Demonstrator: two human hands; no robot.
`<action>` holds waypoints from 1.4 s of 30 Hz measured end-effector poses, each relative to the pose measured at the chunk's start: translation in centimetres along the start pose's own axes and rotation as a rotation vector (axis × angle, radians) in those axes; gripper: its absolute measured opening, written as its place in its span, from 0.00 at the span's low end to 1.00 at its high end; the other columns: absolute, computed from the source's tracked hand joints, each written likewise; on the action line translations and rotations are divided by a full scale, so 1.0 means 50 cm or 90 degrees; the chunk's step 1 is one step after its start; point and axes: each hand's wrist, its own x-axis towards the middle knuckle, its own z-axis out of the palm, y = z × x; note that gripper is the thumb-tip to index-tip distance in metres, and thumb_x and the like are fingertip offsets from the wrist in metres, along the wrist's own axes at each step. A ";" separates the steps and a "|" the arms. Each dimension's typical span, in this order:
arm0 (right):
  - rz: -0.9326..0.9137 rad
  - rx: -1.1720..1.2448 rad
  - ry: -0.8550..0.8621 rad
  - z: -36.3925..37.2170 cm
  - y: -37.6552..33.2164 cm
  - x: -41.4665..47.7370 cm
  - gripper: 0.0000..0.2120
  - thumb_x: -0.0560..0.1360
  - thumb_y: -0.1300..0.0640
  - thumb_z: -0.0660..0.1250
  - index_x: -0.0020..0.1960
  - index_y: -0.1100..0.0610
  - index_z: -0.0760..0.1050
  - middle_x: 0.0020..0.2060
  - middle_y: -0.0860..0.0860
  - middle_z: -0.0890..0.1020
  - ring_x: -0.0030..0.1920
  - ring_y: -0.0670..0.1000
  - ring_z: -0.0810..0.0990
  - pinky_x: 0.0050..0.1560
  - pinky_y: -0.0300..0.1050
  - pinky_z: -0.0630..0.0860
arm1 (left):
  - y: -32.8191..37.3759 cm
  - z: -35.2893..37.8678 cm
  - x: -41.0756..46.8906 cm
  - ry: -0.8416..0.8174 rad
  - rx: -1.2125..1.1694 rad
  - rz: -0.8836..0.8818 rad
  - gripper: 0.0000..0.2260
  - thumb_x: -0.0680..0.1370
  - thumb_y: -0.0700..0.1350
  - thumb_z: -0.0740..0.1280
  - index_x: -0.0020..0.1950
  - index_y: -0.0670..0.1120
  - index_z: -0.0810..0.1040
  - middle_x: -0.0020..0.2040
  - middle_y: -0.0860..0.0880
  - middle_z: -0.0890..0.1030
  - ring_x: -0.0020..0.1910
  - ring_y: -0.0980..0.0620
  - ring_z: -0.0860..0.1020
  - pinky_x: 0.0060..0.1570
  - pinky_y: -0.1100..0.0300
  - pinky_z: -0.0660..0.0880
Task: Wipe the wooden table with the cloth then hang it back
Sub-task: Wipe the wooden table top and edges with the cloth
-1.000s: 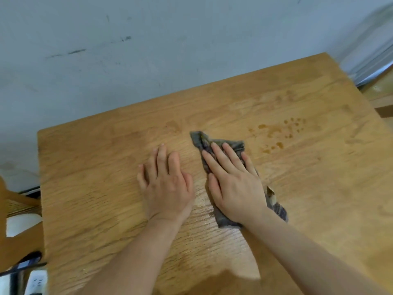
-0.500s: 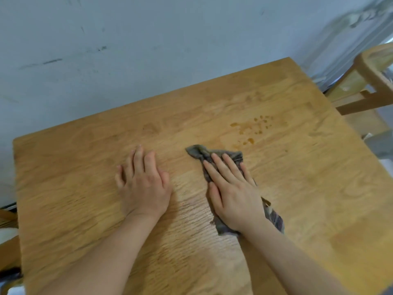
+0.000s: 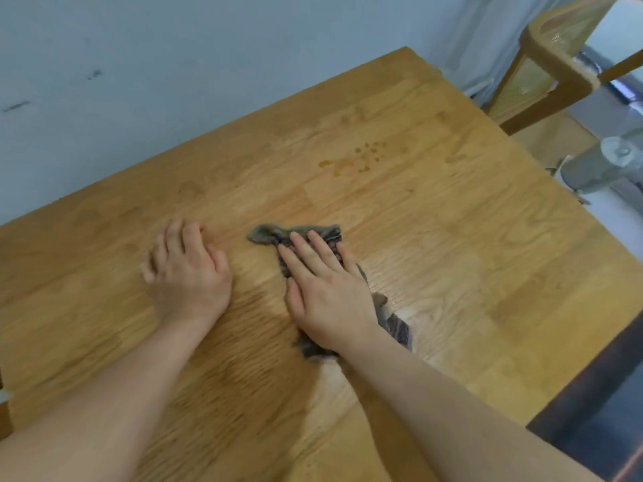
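A grey, crumpled cloth (image 3: 269, 234) lies on the wooden table (image 3: 452, 238) near its middle. My right hand (image 3: 327, 290) presses flat on the cloth with its fingers spread, and cloth sticks out past the fingertips and behind the wrist. Left of it my left hand (image 3: 189, 273) rests palm down on the bare wood, holding nothing. Brown liquid drops (image 3: 362, 158) dot the wood beyond the cloth, up and to the right of it. A wet sheen shows on the wood around my right hand.
A pale wall (image 3: 174, 64) runs along the table's far edge. A wooden chair (image 3: 556, 57) stands past the far right corner. A grey metal object (image 3: 612, 165) sits beyond the right edge, and a dark surface (image 3: 598, 405) lies at the lower right.
The view has swung to the right, bringing the chair into sight. Both hands stay flat on the table, the right one pressed on the cloth with almost no shift across the wood.
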 end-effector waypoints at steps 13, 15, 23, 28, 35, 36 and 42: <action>-0.007 0.028 0.006 0.006 -0.041 -0.156 0.23 0.80 0.49 0.55 0.74 0.51 0.67 0.75 0.49 0.66 0.76 0.51 0.60 0.75 0.57 0.56 | 0.097 0.020 -0.084 -0.108 0.050 0.058 0.24 0.81 0.47 0.52 0.77 0.43 0.56 0.78 0.43 0.55 0.77 0.43 0.51 0.72 0.41 0.49; 0.011 0.013 0.011 -0.016 0.034 -0.167 0.23 0.80 0.49 0.57 0.74 0.49 0.68 0.74 0.48 0.67 0.76 0.50 0.61 0.74 0.56 0.57 | 0.105 0.023 -0.099 -0.105 0.044 0.074 0.25 0.81 0.48 0.53 0.77 0.43 0.56 0.78 0.44 0.55 0.77 0.44 0.51 0.73 0.42 0.48; 0.357 -0.065 0.048 -0.059 0.151 -0.205 0.26 0.80 0.47 0.48 0.77 0.52 0.60 0.77 0.51 0.61 0.77 0.53 0.57 0.75 0.59 0.53 | 0.104 0.026 -0.094 -0.106 0.058 0.062 0.26 0.80 0.50 0.52 0.77 0.44 0.55 0.79 0.45 0.54 0.77 0.45 0.50 0.74 0.43 0.47; 0.095 -0.006 -0.017 -0.005 -0.030 -0.255 0.24 0.81 0.47 0.54 0.77 0.49 0.62 0.77 0.48 0.62 0.78 0.51 0.56 0.75 0.59 0.53 | 0.106 0.019 -0.094 -0.115 0.071 0.066 0.26 0.80 0.50 0.50 0.78 0.43 0.54 0.79 0.44 0.54 0.77 0.45 0.50 0.73 0.41 0.49; 0.244 -0.056 0.028 -0.089 0.254 -0.322 0.24 0.80 0.47 0.52 0.75 0.48 0.65 0.75 0.49 0.66 0.76 0.52 0.61 0.72 0.60 0.60 | 0.102 0.019 -0.104 -0.132 0.079 0.075 0.26 0.81 0.51 0.47 0.79 0.45 0.50 0.79 0.46 0.50 0.78 0.47 0.46 0.74 0.44 0.45; 0.322 -0.057 0.041 -0.099 0.281 -0.317 0.25 0.80 0.47 0.50 0.76 0.48 0.64 0.76 0.50 0.65 0.76 0.52 0.59 0.73 0.59 0.58 | 0.103 0.021 -0.104 -0.131 0.081 0.075 0.26 0.81 0.51 0.47 0.79 0.45 0.50 0.79 0.46 0.50 0.78 0.47 0.46 0.74 0.44 0.45; 0.341 -0.064 0.037 -0.044 0.097 -0.267 0.26 0.81 0.46 0.50 0.78 0.49 0.57 0.77 0.51 0.59 0.78 0.54 0.55 0.75 0.60 0.54 | 0.105 0.025 -0.107 -0.132 0.090 0.073 0.27 0.80 0.52 0.47 0.78 0.44 0.50 0.79 0.45 0.50 0.78 0.46 0.47 0.74 0.43 0.45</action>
